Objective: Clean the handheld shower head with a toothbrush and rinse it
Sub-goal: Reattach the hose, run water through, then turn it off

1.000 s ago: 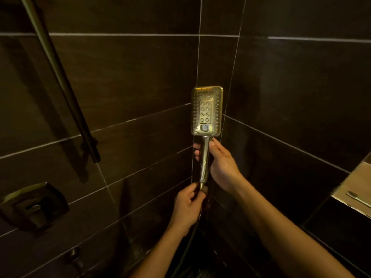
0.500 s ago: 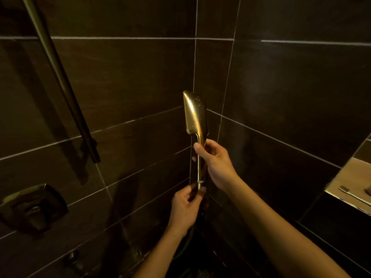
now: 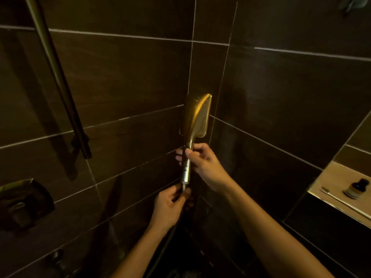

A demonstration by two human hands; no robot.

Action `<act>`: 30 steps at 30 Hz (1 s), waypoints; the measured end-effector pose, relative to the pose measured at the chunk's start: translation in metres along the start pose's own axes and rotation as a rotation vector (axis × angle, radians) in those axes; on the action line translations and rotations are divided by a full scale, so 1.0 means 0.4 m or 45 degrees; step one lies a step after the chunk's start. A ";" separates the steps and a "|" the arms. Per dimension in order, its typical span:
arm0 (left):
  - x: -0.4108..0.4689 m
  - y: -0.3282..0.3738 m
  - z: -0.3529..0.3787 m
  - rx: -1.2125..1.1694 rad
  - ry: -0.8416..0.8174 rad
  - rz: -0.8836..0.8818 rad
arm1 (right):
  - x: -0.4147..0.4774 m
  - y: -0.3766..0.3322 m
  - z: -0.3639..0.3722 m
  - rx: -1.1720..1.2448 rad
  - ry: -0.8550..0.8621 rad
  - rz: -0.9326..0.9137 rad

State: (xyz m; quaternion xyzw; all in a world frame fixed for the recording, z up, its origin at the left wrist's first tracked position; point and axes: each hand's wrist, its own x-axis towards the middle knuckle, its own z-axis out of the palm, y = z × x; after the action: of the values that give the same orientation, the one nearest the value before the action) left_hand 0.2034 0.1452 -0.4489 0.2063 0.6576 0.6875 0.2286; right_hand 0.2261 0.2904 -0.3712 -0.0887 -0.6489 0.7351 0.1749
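Gold metal rectangular shower head point(image 3: 197, 115) stands upright, back toward the camera; right hand point(image 3: 204, 163) fingers curl round its handle, left hand point(image 3: 170, 205) pinches the handle's lower end.

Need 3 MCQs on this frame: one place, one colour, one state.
1. Where is the toothbrush?
A) on the floor
B) on the niche ledge beside the bottle
C) in a cup

2. What colour is the shower head?
A) white
B) gold
C) blue

3. How is the shower head held?
A) hung on a hook
B) lying on the floor
C) gripped by both hands

Key:
1 B, it lies on the ledge at right.
2 B, its back shines gold.
3 C, the right hand grips the handle and the left hand grips its base.
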 end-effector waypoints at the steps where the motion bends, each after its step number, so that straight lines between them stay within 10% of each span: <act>1: -0.001 -0.004 -0.005 0.009 -0.010 0.006 | -0.004 -0.001 -0.006 0.104 -0.067 0.044; 10: -0.005 -0.019 -0.010 0.314 0.058 -0.176 | -0.023 0.033 0.051 -0.928 0.341 -0.227; 18: -0.038 0.028 -0.025 0.026 -0.061 0.067 | -0.028 0.016 -0.006 0.155 -0.108 0.095; 30: -0.062 0.013 -0.014 0.078 -0.015 0.082 | -0.048 0.012 0.017 -0.380 0.159 -0.169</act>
State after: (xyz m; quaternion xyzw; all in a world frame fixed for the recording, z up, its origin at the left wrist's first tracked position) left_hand 0.2202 0.1260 -0.4435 0.2383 0.6701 0.6728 0.2037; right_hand 0.2408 0.2764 -0.3766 -0.1162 -0.7431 0.6106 0.2478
